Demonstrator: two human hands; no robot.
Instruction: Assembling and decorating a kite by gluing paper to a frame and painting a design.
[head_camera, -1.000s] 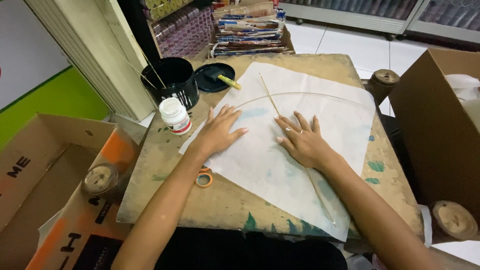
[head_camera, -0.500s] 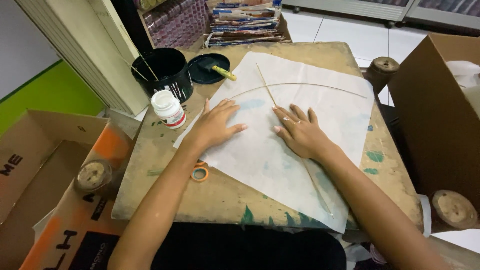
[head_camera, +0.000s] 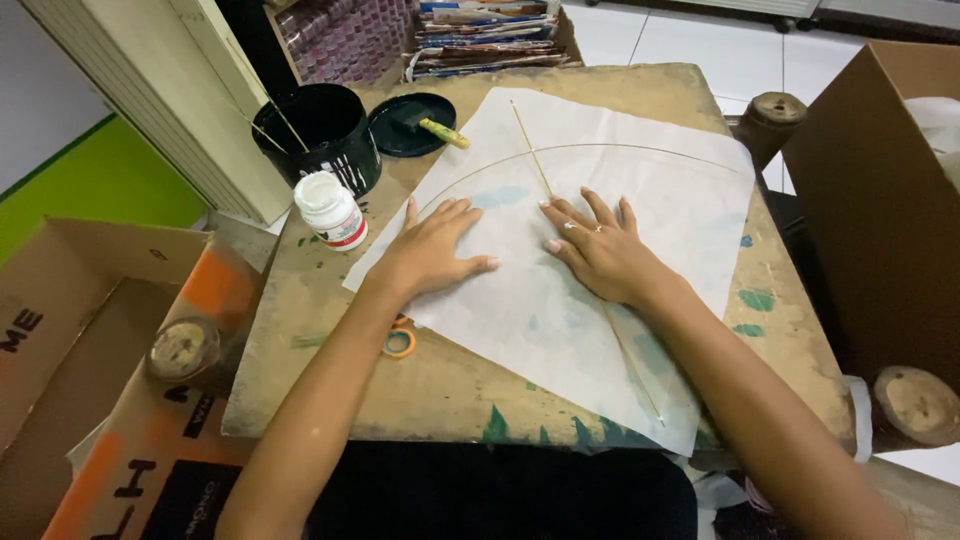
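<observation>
Neither hand closes a grip on anything: the left hand (head_camera: 435, 250) and the right hand (head_camera: 600, 250) both lie flat, fingers spread, palms pressing down on a large sheet of thin white paper (head_camera: 590, 180) that covers most of the bench (head_camera: 330, 330). A straight thin stick (head_camera: 533, 150) runs along the sheet and passes under the right hand, and a second thin stick, bowed into an arc (head_camera: 620, 147), crosses it near the top; both look like slim splints of bamboo lying on or glued to the paper.

The paper seems tissue-thin and slightly translucent, with pale blue blotches showing through, so it would likely tear or crease if the palms drag sideways instead of lifting straight. Any wet glue under the sticks could let them slide off line under uneven pressure. The sheet's lower corner overhangs the bench edge and could catch on the person's lap.

Just left of the left hand stands a small white plastic bottle (head_camera: 332, 210) with a red label; an elbow swing could tip it. Behind it sits a glossy black bucket (head_camera: 325, 135) and its black lid (head_camera: 410, 125), which carries a yellow-handled brush (head_camera: 443, 132). An orange ring of tape (head_camera: 399, 343) lies by the left wrist. The bench top is rough, paint-stained wood.
</observation>
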